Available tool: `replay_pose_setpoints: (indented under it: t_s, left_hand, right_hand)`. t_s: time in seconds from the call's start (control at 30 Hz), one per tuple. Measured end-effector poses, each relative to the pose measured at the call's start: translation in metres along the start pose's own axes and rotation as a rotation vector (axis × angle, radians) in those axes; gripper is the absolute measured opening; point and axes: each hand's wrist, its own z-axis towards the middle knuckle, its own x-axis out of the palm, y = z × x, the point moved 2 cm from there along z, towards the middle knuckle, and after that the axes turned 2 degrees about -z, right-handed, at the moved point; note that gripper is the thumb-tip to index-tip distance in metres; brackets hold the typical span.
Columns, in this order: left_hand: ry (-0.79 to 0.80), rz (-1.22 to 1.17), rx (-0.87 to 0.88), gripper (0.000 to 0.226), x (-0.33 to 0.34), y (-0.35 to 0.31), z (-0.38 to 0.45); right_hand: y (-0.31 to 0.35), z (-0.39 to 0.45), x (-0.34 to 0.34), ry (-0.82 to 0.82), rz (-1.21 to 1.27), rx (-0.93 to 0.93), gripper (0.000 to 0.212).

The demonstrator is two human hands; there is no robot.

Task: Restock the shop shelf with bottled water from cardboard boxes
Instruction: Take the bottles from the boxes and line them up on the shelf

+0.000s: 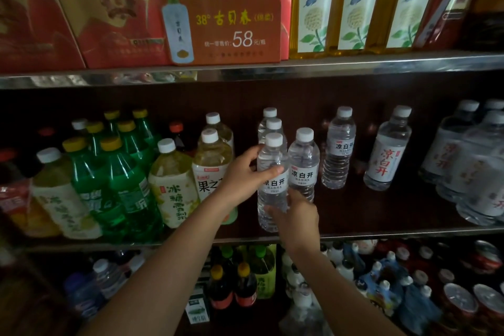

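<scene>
A clear water bottle with a white cap and white label stands upright at the front of the middle shelf. My left hand grips its upper body, thumb across the label. My right hand holds its lower part from the right. A second water bottle stands touching it on the right, and two more line up behind it. Further right stand another small water bottle and a larger one.
Juice bottles and green soda bottles crowd the shelf's left side; large water bottles fill its right end. Boxed goods and an orange price sign sit above. The lower shelf holds mixed drinks and cans.
</scene>
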Motion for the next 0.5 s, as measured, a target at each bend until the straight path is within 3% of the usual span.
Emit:
replay_pose_setpoints:
  t_s: [0.17, 0.5]
  left_hand:
    - [-0.02, -0.023, 0.016, 0.053, 0.002, -0.005, -0.004]
    - [-0.084, 0.006, -0.007, 0.068, 0.008, -0.005, -0.016]
  right_hand:
    - [0.003, -0.002, -0.003, -0.007, 0.004, 0.009, 0.051]
    - [0.007, -0.009, -0.013, 0.018, -0.02, 0.019, 0.054]
